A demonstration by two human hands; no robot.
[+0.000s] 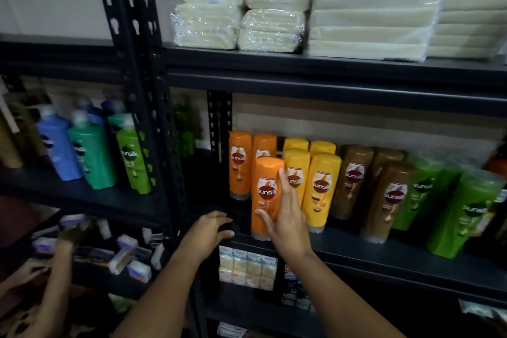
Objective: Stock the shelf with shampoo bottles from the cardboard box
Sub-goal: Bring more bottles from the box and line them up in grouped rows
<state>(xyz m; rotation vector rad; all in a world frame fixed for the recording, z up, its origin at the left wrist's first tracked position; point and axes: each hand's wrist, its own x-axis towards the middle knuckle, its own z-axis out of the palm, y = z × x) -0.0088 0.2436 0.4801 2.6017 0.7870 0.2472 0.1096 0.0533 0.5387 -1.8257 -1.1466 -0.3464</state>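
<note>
My right hand [285,217] grips an orange Sunsilk shampoo bottle [264,189] that stands cap-down at the front edge of the black middle shelf [384,252]. Two more orange bottles [240,164] stand behind it. To its right stand yellow bottles [322,189], brown bottles [389,195] and green bottles [463,211] in rows. My left hand [211,230] hovers left of the held bottle with fingers spread, holding nothing. No cardboard box is in view.
A black upright post [153,118] splits the racks. Left of it stand blue and green bottles [93,153]. Wrapped pale packs [274,3] fill the top shelf. Small boxes [247,269] sit below. Another person's hands [55,250] reach among packets at lower left.
</note>
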